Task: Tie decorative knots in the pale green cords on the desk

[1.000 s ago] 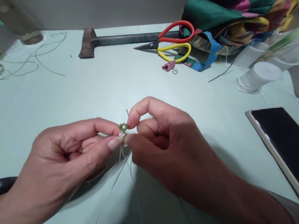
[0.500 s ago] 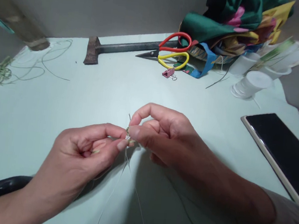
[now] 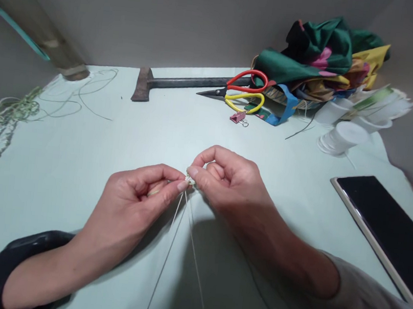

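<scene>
The left hand (image 3: 133, 196) and the right hand (image 3: 232, 189) each pinch the small knotted piece (image 3: 188, 178) between thumb and index finger, above the middle of the table (image 3: 156, 137). The step in hand appears to be fingertip cord-work; the next move likely calls for a steady grip and separated white cords (image 3: 196, 254). Open tabletop extends to the scissors (image 3: 244, 108), while the phone (image 3: 379, 227) limits rightward room.

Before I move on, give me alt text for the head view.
A person's left hand and right hand pinch a tiny green-and-white piece, pale cords trailing from it, over a pale table. Beyond lie a hammer, scissors and a pink binder clip; a phone lies to the right.
</scene>
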Demonstrator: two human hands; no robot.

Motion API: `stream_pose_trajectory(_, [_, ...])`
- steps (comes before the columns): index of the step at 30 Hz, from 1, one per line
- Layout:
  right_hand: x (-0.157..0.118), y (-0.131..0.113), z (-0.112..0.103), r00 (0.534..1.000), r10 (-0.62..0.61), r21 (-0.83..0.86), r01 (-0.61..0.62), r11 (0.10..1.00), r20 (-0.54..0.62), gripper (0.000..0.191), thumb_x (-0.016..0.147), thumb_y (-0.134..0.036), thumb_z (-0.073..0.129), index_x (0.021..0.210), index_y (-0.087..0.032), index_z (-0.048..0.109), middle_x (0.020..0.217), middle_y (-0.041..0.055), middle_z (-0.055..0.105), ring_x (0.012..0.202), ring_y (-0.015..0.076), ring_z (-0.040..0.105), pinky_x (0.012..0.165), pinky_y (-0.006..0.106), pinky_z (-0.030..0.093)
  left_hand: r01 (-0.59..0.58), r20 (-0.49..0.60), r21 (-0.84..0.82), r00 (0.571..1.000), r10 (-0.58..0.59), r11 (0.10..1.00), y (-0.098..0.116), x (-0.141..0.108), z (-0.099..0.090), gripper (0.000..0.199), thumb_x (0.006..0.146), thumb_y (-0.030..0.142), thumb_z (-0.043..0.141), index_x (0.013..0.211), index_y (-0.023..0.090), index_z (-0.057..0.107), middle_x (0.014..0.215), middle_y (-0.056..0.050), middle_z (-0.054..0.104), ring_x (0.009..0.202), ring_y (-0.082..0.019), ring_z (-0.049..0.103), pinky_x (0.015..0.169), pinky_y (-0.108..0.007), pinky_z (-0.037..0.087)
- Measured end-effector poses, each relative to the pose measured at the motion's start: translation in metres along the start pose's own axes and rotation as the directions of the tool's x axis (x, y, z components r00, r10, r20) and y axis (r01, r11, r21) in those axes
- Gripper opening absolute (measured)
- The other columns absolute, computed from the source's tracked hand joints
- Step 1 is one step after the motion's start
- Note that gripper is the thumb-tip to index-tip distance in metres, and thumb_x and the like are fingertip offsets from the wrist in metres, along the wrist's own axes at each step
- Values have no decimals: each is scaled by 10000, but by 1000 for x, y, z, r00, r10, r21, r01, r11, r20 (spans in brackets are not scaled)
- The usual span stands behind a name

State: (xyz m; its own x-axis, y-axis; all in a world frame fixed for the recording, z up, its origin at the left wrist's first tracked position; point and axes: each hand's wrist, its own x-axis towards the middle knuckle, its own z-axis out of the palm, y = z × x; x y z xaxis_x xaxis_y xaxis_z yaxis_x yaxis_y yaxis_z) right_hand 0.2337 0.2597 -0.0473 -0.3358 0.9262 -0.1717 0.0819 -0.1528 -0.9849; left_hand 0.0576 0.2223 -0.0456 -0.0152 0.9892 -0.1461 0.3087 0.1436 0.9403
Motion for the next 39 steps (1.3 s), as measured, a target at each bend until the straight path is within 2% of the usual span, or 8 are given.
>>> stream_pose_trajectory(6, [5, 6, 0, 1000, -14, -50, 14, 999, -4, 150, 938, -239, 686, 803, -229, 622, 546, -113, 413, 518, 91, 379, 478, 254, 263, 40, 37, -75, 999, -38, 996, 0, 5, 4, 268, 849, 427, 773, 733, 186, 765, 507, 87, 342, 468, -80, 241, 400, -220, 193])
stream_pose_trajectory(13, [10, 7, 0, 999, -40, -94, 38, 995, -20, 162, 945, -260, 678, 793, -228, 631, 547, -111, 401, 527, 95, 378, 484, 266, 246, 35, 39, -69, 999, -32, 997, -5, 8, 0, 255, 857, 423, 763, 764, 186, 776, 524, 89, 346, 490, -83, 251, 418, -222, 195])
stream_pose_trajectory(21, [14, 13, 0, 995, -92, -174, 84, 981, -40, 121, 923, -279, 660, 814, -229, 646, 570, -107, 378, 534, 103, 357, 510, 275, 264, 44, 54, 13, 998, -44, 999, -3, 8, 1, 290, 863, 460, 735, 755, 191, 754, 537, 90, 316, 509, -95, 217, 436, -244, 160])
stream_pose_trajectory(25, [13, 12, 0, 988, -156, -262, 146, 954, -17, 55, 937, -300, 624, 924, -246, 623, 556, -125, 337, 519, 111, 340, 543, 274, 293, 53, 65, 81, 996, -58, 995, -4, 11, 0, 342, 864, 516, 690, 736, 199, 688, 544, 99, 282, 517, -102, 199, 447, -247, 168])
stream_pose_trajectory(29, [12, 13, -1, 959, -280, -425, 276, 862, 54, 59, 956, -253, 545, 909, -249, 583, 565, -112, 335, 532, 120, 325, 610, 291, 309, 41, 76, 179, 996, -55, 983, -3, 15, -1, 358, 859, 542, 608, 732, 210, 651, 550, 100, 270, 519, -114, 212, 455, -254, 198])
stream_pose_trajectory(32, [12, 19, -5, 927, -340, -552, 368, 748, 158, 111, 982, -255, 503, 939, -230, 602, 644, -64, 473, 584, 133, 371, 662, 313, 323, 4, 94, 285, 995, -32, 958, -2, 18, -2, 378, 870, 547, 546, 733, 211, 654, 554, 82, 320, 514, -126, 278, 466, -260, 239])
stream_pose_trajectory(35, [12, 25, -8, 912, -321, -662, 407, 629, 255, 182, 1009, -222, 477, 970, -195, 653, 827, 35, 659, 723, 171, 515, 703, 335, 334, -76, 121, 416, 992, 28, 906, -1, 17, -3, 342, 884, 502, 533, 721, 220, 638, 555, 47, 453, 521, -143, 372, 502, -271, 282])
stream_pose_trajectory(39, [9, 24, -9, 917, -244, -778, 397, 486, 316, 265, 1046, -148, 448, 1083, -152, 710, 1002, 110, 745, 851, 211, 615, 699, 352, 321, -202, 168, 561, 977, 129, 803, -4, 14, -6, 239, 902, 437, 524, 793, 233, 582, 547, 34, 546, 495, -153, 405, 542, -290, 285])
